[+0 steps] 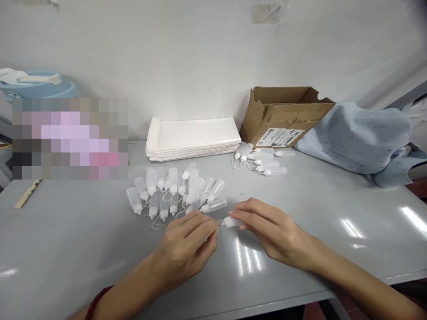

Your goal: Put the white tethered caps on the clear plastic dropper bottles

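Observation:
My right hand [271, 233] is closed around a small translucent plastic bottle [230, 222], lying on its side with its white tip toward the left. My left hand [191, 246] has its fingers pinched together at that tip; a thin piece runs from the tip to the fingers, but what they hold is too small to make out. Just beyond my left hand lies a loose pile of similar bottles [173, 180], several with thin white loops. A smaller group of bottles [267, 165] lies farther back on the right.
A stack of white padded envelopes [196, 133] lies against the wall. Right of it stands an open cardboard box [287, 115], with a light blue cloth [360, 135] beside it. A blue container [50, 84] and a pixelated patch are at the left, near a short strip [28, 194].

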{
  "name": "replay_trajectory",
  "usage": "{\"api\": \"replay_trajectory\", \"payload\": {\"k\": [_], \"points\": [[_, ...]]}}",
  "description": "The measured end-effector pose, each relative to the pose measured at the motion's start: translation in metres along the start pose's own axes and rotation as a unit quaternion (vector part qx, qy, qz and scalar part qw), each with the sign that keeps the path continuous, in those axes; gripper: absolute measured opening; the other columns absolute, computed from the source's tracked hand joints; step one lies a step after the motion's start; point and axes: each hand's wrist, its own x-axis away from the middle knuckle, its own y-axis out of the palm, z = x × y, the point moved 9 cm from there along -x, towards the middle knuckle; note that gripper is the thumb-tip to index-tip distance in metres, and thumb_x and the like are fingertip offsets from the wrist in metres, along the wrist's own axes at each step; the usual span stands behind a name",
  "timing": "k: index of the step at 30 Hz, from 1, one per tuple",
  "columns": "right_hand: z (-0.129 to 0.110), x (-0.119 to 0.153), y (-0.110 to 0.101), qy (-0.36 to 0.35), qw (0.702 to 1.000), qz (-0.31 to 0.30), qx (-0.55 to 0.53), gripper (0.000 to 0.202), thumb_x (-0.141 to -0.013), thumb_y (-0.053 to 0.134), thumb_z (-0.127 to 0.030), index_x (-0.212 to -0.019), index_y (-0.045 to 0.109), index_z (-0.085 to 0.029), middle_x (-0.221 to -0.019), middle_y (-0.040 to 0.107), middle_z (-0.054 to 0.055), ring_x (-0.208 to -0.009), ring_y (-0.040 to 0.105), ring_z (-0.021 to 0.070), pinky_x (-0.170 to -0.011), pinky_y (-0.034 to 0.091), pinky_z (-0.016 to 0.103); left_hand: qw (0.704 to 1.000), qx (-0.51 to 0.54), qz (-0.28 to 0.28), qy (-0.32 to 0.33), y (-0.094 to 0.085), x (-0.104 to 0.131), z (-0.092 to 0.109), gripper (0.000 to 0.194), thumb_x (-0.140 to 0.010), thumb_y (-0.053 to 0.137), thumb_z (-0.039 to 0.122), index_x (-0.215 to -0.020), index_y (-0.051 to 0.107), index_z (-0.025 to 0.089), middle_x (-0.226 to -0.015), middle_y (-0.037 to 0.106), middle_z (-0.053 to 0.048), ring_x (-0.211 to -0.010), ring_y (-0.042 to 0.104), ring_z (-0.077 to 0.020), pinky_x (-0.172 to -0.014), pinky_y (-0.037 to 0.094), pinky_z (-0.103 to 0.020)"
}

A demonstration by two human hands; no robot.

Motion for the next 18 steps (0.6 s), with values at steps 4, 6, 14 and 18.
{"api": "replay_trajectory", "payload": {"k": [4, 6, 14, 18], "points": [[-0.001, 0.0, 0.0, -0.005, 1.0, 0.003, 0.0, 0.033, -0.087, 0.038, -0.003, -0.116, 0.052, -0.012, -0.1, 0.06, 0.014, -0.094, 0.058, 0.0191, -0.073, 0.056, 0.032, 1.0, 0.01, -0.008, -0.004, 0.004, 0.004, -0.002, 0.019, -0.079, 0.051, -0.001, -0.085, 0.058, 0.015, -0.073, 0.065, -0.002, -0.064, 0.057, -0.012, -0.06, 0.05, -0.025], [-0.002, 0.0, 0.0, -0.009, 1.0, 0.005, -0.001, 0.033, -0.088, 0.039, -0.003, -0.117, 0.051, -0.012, -0.1, 0.06, 0.014, -0.095, 0.058, 0.0192, -0.073, 0.056, 0.032, 1.0, 0.015, -0.006, -0.001, 0.005, 0.005, -0.002, 0.019, -0.078, 0.052, -0.002, -0.085, 0.057, 0.015, -0.073, 0.065, -0.002, -0.065, 0.056, -0.0123, -0.06, 0.05, -0.026], [0.0, 0.0, -0.004, 0.001, 1.0, 0.007, -0.029, 0.032, -0.087, 0.045, -0.003, -0.118, 0.052, -0.009, -0.103, 0.059, 0.014, -0.096, 0.056, 0.0175, -0.076, 0.054, 0.029, 0.999, 0.005, -0.007, -0.035, -0.002, 0.0, -0.007, 0.015, -0.078, 0.056, 0.003, -0.089, 0.056, 0.014, -0.072, 0.061, -0.002, -0.066, 0.054, -0.012, -0.059, 0.048, -0.025], [-0.002, 0.001, -0.007, -0.007, 1.0, 0.014, -0.023, 0.033, -0.087, 0.045, -0.001, -0.117, 0.053, -0.01, -0.103, 0.059, 0.013, -0.095, 0.056, 0.0172, -0.076, 0.054, 0.028, 0.998, -0.002, -0.005, -0.059, -0.004, 0.001, -0.011, 0.008, -0.079, 0.057, 0.008, -0.083, 0.055, 0.014, -0.067, 0.055, -0.001, -0.06, 0.051, -0.0112, -0.052, 0.044, -0.024]]}}
